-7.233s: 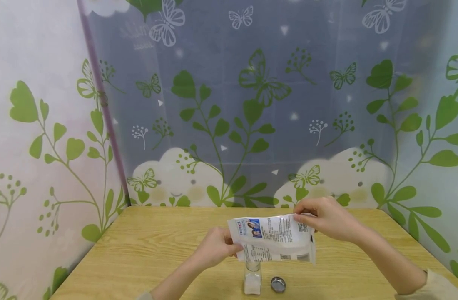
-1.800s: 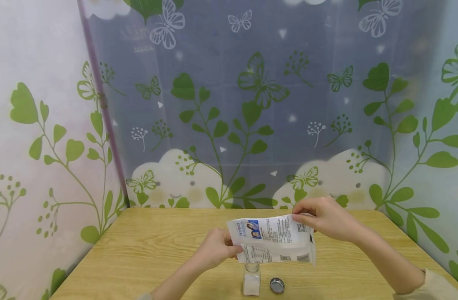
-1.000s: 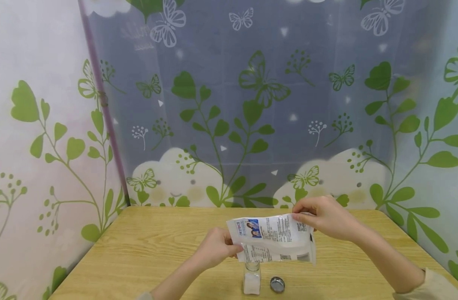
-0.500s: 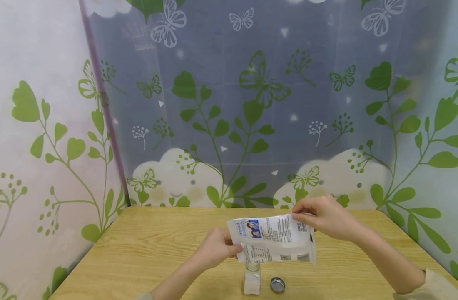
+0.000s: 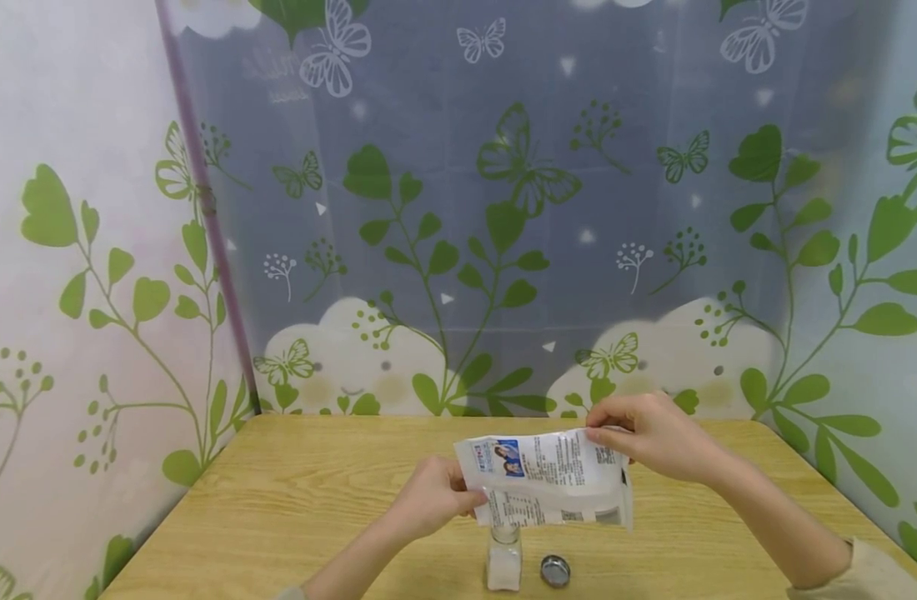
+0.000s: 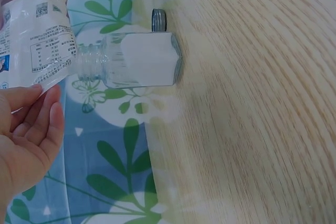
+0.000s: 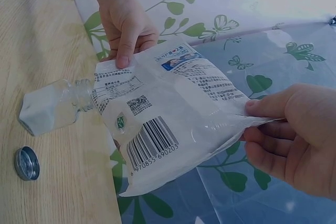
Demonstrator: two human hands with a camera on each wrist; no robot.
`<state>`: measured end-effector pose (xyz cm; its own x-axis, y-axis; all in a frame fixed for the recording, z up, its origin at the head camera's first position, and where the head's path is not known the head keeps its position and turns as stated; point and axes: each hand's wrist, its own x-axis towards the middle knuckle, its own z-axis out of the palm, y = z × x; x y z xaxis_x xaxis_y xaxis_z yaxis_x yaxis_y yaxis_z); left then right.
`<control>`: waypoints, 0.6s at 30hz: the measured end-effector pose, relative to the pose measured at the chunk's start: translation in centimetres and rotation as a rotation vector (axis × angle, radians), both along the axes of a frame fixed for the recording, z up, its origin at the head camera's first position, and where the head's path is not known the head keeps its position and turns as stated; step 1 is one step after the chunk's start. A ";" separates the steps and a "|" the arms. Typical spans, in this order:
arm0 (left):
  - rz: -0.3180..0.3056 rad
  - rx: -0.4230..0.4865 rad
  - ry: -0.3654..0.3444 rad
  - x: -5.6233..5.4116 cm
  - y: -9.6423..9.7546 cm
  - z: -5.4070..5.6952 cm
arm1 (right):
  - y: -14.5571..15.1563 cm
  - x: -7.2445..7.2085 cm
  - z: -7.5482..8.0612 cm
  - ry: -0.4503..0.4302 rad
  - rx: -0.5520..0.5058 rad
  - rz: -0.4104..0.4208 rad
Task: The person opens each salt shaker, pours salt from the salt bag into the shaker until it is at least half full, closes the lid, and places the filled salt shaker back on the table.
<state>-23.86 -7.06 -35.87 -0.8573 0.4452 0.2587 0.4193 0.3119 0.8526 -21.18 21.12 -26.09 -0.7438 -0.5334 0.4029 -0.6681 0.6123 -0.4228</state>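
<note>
A white printed plastic bag (image 5: 552, 475) with a barcode and a small blue picture is held tilted above the table. My left hand (image 5: 434, 498) pinches its left end between thumb and fingers. At the raised upper right corner, my right hand (image 5: 649, 433) pinches the bag. Below the left end stands a clear glass jar (image 5: 504, 562), upright and without a lid. White powder (image 6: 149, 59) fills much of the jar's body. The bag's lower corner meets or overlaps the jar's mouth (image 7: 84, 95); whether powder is flowing is hidden.
A silver metal screw lid (image 5: 555, 571) lies just right of the jar. All stands on a light wood table (image 5: 316, 483) near its front edge. A curtain (image 5: 428, 250) printed with leaves and butterflies hangs behind and along both sides.
</note>
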 end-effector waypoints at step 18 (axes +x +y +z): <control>0.005 -0.006 0.009 0.0 0.2 0.0 | 0.1 0.1 0.1 -0.009 -0.006 0.007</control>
<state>-23.85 -6.90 -35.83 -0.8573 0.4423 0.2635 0.4251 0.3195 0.8469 -21.12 21.24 -26.03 -0.7435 -0.5363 0.3994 -0.6686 0.6049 -0.4325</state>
